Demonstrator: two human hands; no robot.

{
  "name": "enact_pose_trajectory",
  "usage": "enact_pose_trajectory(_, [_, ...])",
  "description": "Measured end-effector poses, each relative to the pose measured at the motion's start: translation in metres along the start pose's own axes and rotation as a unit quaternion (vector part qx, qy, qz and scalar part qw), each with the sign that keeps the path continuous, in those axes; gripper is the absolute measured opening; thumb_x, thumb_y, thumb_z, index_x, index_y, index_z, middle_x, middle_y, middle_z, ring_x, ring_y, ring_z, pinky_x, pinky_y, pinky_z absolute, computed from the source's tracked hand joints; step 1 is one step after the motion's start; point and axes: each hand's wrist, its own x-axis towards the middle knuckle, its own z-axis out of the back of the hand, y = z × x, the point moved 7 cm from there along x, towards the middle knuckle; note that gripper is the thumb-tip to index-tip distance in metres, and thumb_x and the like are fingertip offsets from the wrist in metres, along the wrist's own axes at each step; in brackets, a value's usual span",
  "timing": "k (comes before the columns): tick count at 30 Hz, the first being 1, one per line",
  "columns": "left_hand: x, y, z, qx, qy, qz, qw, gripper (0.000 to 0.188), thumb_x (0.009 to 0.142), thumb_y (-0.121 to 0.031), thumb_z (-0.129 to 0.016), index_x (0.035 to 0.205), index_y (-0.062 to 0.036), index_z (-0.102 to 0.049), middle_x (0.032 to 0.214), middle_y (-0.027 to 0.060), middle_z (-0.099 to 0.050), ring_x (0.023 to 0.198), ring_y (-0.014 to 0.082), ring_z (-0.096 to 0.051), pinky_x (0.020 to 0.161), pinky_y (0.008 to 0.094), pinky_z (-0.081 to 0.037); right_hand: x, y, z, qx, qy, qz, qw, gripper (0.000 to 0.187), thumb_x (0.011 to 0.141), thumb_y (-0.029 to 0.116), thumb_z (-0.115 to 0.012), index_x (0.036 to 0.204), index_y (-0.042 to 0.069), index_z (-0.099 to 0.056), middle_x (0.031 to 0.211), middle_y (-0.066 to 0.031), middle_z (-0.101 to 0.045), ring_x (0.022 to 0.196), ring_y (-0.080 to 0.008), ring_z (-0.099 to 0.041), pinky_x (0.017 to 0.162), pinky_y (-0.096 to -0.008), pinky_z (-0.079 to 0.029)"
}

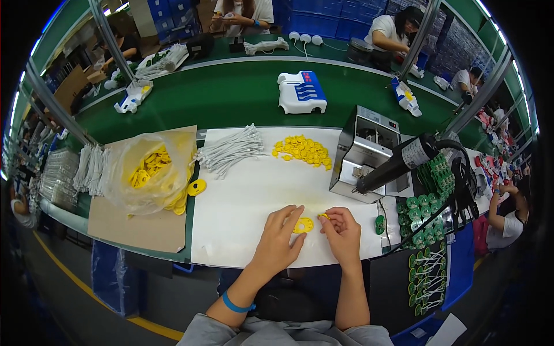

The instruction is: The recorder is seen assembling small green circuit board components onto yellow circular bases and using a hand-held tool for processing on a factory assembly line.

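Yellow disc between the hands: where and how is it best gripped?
Pinch the yellow disc by its rim, probably from the left: it looks thin and flat, the left hand is spread beside it, and the right hand pinches a small yellow piece.

The person wears grey sleeves (205, 331) and a blue wristband (233, 306).

Yellow disc (303, 225): round, thin, with cut-out openings; lies flat on white tabletop (231, 219), between left hand (274, 241) and right hand (343, 233). Small yellow piece (324, 215): pinched in right fingertips, partly hidden, exact shape unclear; just beside disc.
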Motion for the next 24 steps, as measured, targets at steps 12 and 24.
enact_pose_trajectory(12, [-0.007,0.024,-0.002,0.004,0.040,-0.028,0.999,0.063,0.084,0.001,-0.071,0.143,0.0027,-0.049,0.112,0.0191,-0.061,0.107,0.0359,-0.056,0.096,0.0435,-0.046,0.000,0.003,-0.033,-0.124,0.086,0.083,0.985,0.012,0.088,-0.002,-0.075,0.100,-0.002,-0.072,0.105,-0.0076,-0.072,0.079,-0.0084,-0.064,0.067,-0.0221,-0.051])
enact_pose_trajectory(24, [-0.007,0.022,-0.006,0.012,0.047,-0.080,0.996,0.065,0.085,0.004,-0.069,0.146,0.0028,-0.047,0.113,0.0161,-0.061,0.104,0.0340,-0.056,0.094,0.0420,-0.047,0.001,0.008,-0.046,-0.176,0.117,0.149,0.966,0.015,0.083,0.000,-0.078,0.096,0.000,-0.073,0.106,-0.0085,-0.072,0.077,-0.0159,-0.063,0.067,-0.0263,-0.051])
